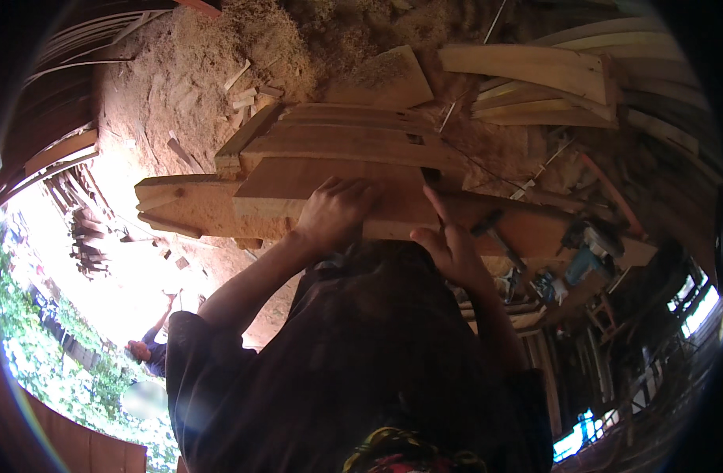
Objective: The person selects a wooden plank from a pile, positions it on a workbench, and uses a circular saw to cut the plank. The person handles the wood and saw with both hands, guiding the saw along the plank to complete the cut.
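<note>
A thick, reddish-brown wooden board (259,189) lies across a long timber beam (184,201) in front of me. My left hand (334,211) is on the board's near edge, its bent fingers closed over it. To its right, my right hand (453,248) is at the near side of the wood, index finger stretched forward and thumb apart; I see nothing in it. Just past that fingertip is a dark notch or gap (431,177) in the wood. Further right along the beam lie a hammer (499,240) and a teal power tool (586,256).
More boards (330,142) lie side by side beyond the beam. Curved planks (527,71) are stacked at the far right. Sawdust and shavings (219,55) cover the ground, with small offcuts (251,96) on it. Another person (150,351) is at the lower left with an arm raised.
</note>
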